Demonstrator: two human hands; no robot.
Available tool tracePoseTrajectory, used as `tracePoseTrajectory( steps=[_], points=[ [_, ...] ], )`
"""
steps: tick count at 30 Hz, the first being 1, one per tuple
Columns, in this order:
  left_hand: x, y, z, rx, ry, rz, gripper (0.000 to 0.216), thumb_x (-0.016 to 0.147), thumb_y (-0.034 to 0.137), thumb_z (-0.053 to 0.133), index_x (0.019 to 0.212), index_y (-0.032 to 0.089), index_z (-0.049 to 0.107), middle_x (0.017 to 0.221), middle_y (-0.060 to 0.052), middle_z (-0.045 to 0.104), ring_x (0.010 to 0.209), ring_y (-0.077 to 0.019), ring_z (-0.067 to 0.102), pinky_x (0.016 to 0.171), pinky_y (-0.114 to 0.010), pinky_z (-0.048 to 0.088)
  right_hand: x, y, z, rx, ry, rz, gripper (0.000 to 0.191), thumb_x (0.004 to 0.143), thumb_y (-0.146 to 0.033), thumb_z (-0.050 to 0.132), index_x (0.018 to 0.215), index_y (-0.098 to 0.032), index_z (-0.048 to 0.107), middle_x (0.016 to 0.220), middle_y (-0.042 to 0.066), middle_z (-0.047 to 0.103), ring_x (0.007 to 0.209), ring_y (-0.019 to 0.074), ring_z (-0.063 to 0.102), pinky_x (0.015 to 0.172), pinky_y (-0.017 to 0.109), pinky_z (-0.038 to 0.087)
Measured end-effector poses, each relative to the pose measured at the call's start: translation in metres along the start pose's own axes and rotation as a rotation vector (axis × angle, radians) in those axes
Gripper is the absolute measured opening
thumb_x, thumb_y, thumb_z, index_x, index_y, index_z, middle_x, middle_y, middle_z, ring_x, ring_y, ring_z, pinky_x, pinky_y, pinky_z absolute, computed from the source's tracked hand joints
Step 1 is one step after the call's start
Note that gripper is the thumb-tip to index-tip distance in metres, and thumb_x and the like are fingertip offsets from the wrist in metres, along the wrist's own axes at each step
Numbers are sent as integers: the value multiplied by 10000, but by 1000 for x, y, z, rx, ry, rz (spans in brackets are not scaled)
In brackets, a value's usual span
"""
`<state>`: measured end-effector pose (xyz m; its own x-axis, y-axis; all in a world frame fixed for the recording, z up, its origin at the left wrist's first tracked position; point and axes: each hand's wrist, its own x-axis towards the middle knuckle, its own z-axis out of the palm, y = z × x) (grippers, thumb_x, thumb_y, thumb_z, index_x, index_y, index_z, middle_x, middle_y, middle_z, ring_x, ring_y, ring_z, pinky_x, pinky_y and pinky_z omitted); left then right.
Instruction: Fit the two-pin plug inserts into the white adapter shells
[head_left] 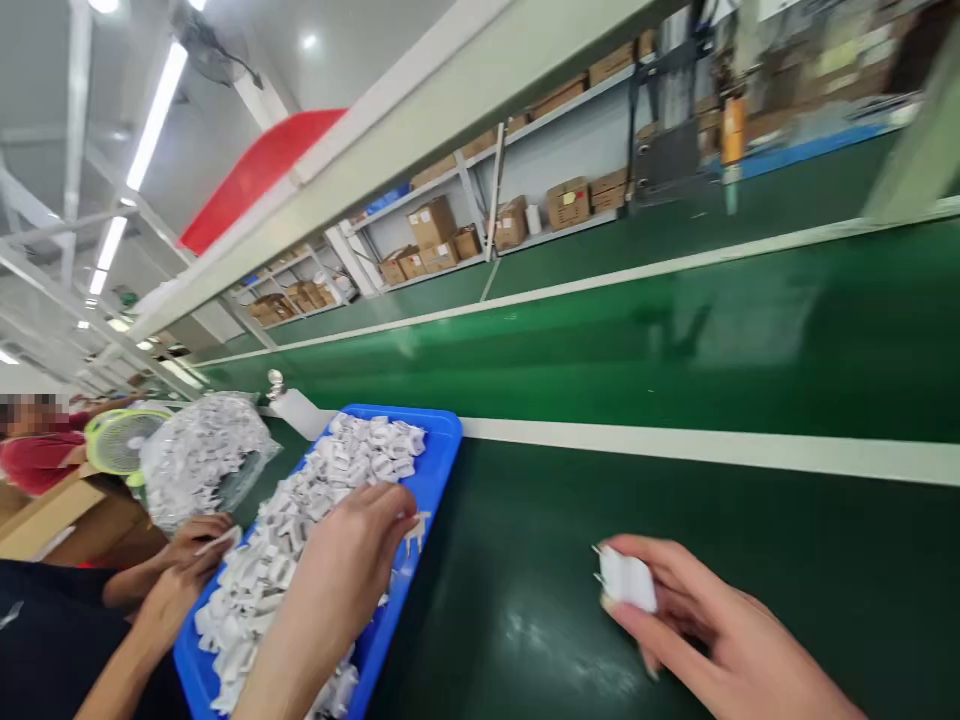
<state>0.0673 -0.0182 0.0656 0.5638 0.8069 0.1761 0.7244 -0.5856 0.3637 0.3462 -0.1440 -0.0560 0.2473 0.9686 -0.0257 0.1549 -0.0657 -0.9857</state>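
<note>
A blue tray (442,445) sits on the green table, heaped with several small white plastic parts (315,500). My left hand (352,560) reaches down into the heap, fingers curled over the parts near the tray's right side; whether it grips one I cannot tell. My right hand (705,625) is low at the right over bare green surface, pinching a small white plug-like part (628,580) with metal prongs between thumb and fingers.
A co-worker's hands (187,560) work at the tray's left edge. A clear bag of white parts (199,455) and a small green fan (124,440) lie beyond. A green conveyor belt (675,340) runs behind the white strip. Shelves of cardboard boxes (435,235) stand far back.
</note>
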Motion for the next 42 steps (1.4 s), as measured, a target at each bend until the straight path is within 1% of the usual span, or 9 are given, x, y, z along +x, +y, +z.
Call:
tracePoseTrajectory(
  steps=[2, 6, 8, 10, 14, 17, 22, 30, 42],
  points=[
    [17, 33, 21, -159, 3, -5, 158, 968, 347, 552, 1011, 282, 689, 1013, -48, 710, 923, -255, 645, 810, -349, 466, 0, -16, -3, 137, -48, 38, 518, 832, -628, 707, 1130, -206, 659, 780, 49, 650, 621, 175, 574, 568, 278, 466],
    [58, 77, 77, -664, -113, -36, 169, 943, 353, 573, 927, 195, 629, 898, -48, 695, 846, -206, 645, 778, -308, 479, -1, -19, -3, 338, 82, 24, 485, 861, -606, 724, 1058, -168, 654, 710, -11, 536, 585, 114, 465, 552, 252, 363],
    [77, 82, 105, -1015, -197, -119, 225, 856, 369, 691, 885, 167, 594, 916, -66, 701, 876, -207, 659, 792, -299, 512, -3, -14, -4, 420, 114, -7, 470, 887, -605, 704, 1023, -157, 658, 699, -21, 500, 581, 102, 446, 552, 248, 349],
    [89, 79, 128, -1306, -253, -225, 325, 788, 378, 783, 900, 158, 571, 998, -92, 713, 954, -224, 681, 825, -299, 536, -6, -12, -6, 519, 66, -1, 434, 920, -576, 685, 1019, -154, 664, 676, -27, 481, 563, 95, 436, 540, 241, 338],
    [89, 64, 155, -1557, -278, -259, 394, 783, 383, 837, 939, 150, 560, 1028, -108, 717, 1018, -244, 700, 879, -304, 554, -8, -19, -11, 827, -252, 104, 301, 929, -410, 719, 1058, -139, 695, 680, -4, 543, 528, 83, 472, 534, 230, 351],
    [82, 58, 161, -1633, -246, -223, 354, 816, 360, 823, 937, 148, 567, 973, -93, 716, 1010, -246, 704, 896, -315, 567, -5, -21, -15, 1011, -429, 153, 295, 899, -341, 745, 1093, -119, 720, 794, 45, 624, 558, 94, 555, 550, 229, 399],
    [82, 57, 158, -1733, -242, -273, 303, 818, 326, 815, 893, 136, 591, 1132, -128, 705, 1150, -282, 662, 989, -346, 560, -3, -18, -17, 1159, -503, 280, 358, 885, -346, 758, 1153, -112, 722, 934, 106, 714, 683, 152, 691, 596, 228, 490],
    [82, 59, 152, -1751, -302, -284, 176, 898, 278, 735, 894, 149, 615, 1100, -109, 715, 1137, -260, 668, 1056, -384, 534, -1, -23, -22, 1239, -430, 483, 358, 929, -480, 670, 986, -131, 724, 920, 107, 765, 754, 176, 740, 654, 229, 529],
    [80, 56, 149, -1761, -182, -326, 87, 939, 207, 610, 876, 148, 610, 972, -99, 693, 934, -198, 675, 849, -281, 599, -1, -22, -23, 1248, -345, 445, 315, 917, -406, 684, 1070, -131, 699, 851, 73, 724, 684, 150, 676, 651, 253, 496]
  ],
)
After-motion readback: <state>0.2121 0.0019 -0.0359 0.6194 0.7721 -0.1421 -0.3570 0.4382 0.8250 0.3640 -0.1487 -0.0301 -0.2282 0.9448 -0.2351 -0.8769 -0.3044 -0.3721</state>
